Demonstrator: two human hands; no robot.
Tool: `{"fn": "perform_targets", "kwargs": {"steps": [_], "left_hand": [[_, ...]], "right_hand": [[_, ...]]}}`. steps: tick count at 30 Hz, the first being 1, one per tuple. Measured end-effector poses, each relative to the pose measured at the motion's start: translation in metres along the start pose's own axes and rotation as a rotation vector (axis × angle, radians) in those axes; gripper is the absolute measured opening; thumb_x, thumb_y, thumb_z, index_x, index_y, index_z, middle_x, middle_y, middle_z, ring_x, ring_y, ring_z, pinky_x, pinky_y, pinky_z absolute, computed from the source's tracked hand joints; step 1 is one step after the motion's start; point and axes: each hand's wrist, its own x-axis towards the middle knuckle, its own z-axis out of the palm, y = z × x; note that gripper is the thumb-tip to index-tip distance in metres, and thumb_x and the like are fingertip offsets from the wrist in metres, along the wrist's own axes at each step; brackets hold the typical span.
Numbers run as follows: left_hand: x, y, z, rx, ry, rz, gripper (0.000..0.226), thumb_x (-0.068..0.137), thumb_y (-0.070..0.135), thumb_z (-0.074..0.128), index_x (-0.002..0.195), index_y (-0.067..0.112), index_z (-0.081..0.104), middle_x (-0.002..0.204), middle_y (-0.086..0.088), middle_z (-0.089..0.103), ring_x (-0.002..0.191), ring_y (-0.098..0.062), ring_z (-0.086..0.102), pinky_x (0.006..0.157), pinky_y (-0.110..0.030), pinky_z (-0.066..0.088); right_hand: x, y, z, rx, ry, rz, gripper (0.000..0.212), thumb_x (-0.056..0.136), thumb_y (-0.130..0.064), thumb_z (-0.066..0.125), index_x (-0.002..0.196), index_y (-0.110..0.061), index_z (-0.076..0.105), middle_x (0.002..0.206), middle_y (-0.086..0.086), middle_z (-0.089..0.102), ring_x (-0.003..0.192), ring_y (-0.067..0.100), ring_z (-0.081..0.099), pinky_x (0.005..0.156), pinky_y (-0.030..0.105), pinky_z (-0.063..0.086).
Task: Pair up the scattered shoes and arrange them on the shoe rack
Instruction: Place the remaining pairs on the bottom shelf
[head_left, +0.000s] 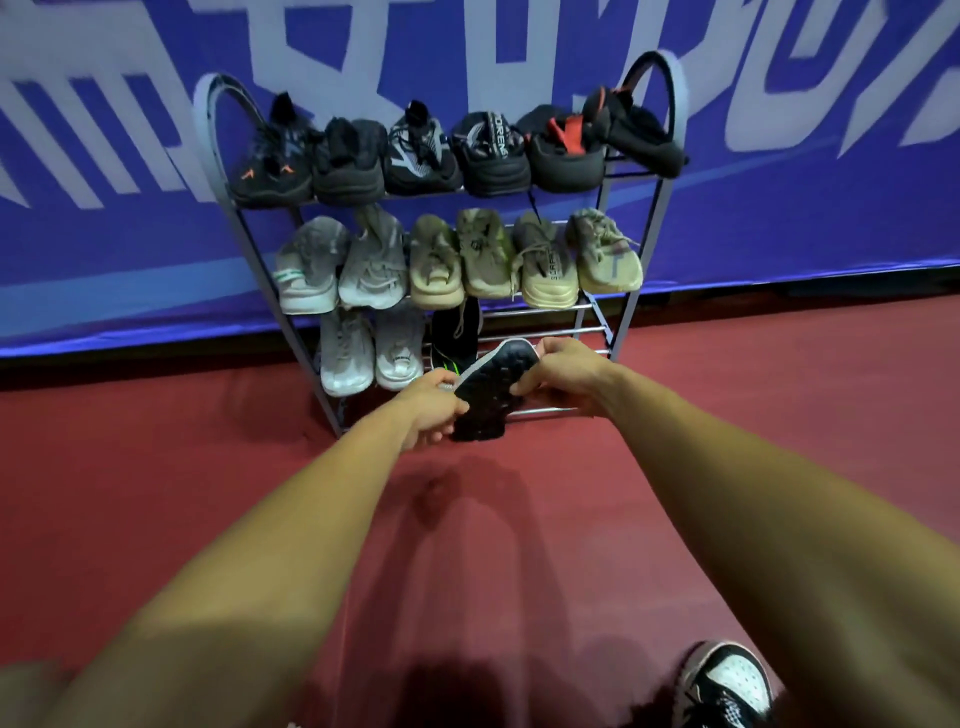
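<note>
Holding the black shoe (493, 387) sole-up before the shoe rack (623, 332), your left hand (434, 410) and right hand (558, 371) clamp its ends; probably light, bendy.

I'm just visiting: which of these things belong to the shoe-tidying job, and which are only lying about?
In the job: black shoe, gripped sole-up by left hand and right hand; shoe rack; green-marked shoe on its bottom shelf, possibly the mate; shelved shoes above.
Just there: blue banner; red floor; black-and-white shoe at the bottom right, seemingly worn.
</note>
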Motion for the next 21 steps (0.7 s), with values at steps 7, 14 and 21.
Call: {"fn": "perform_targets", "kwargs": {"steps": [7, 14, 21], "left_hand": [[-0.025, 0.044, -0.015, -0.432, -0.096, -0.155, 0.041, 0.081, 0.006, 0.039, 0.11, 0.02, 0.064, 0.101, -0.015, 0.065, 0.088, -0.027, 0.068, 0.061, -0.027, 0.046], [-0.023, 0.044, 0.009, -0.495, -0.079, -0.143, 0.008, 0.085, 0.02, 0.061, 0.092, 0.019, 0.058, 0.083, -0.003, 0.062, 0.069, -0.013, 0.063, 0.051, -0.021, 0.039], [-0.005, 0.038, 0.019, -0.692, -0.024, -0.084, 0.041, 0.085, -0.003, 0.062, 0.112, 0.025, 0.051, 0.093, -0.01, 0.058, 0.069, -0.015, 0.05, 0.051, -0.022, 0.038]], "right_hand": [[-0.024, -0.03, -0.012, 0.08, 0.026, 0.023, 0.038, 0.073, 0.024, 0.029, 0.067, -0.004, 0.054, 0.059, 0.014, 0.057, 0.037, 0.016, 0.06, 0.032, 0.014, 0.038], [-0.02, -0.02, -0.019, 0.289, 0.137, 0.064, 0.014, 0.082, -0.003, 0.05, 0.076, -0.007, 0.063, 0.072, 0.005, 0.057, 0.045, 0.015, 0.058, 0.04, 0.017, 0.043], [0.003, 0.011, -0.015, 0.425, 0.151, 0.177, 0.013, 0.085, -0.008, 0.062, 0.077, -0.013, 0.053, 0.041, -0.003, 0.045, 0.035, 0.008, 0.041, 0.048, 0.021, 0.04]]}}
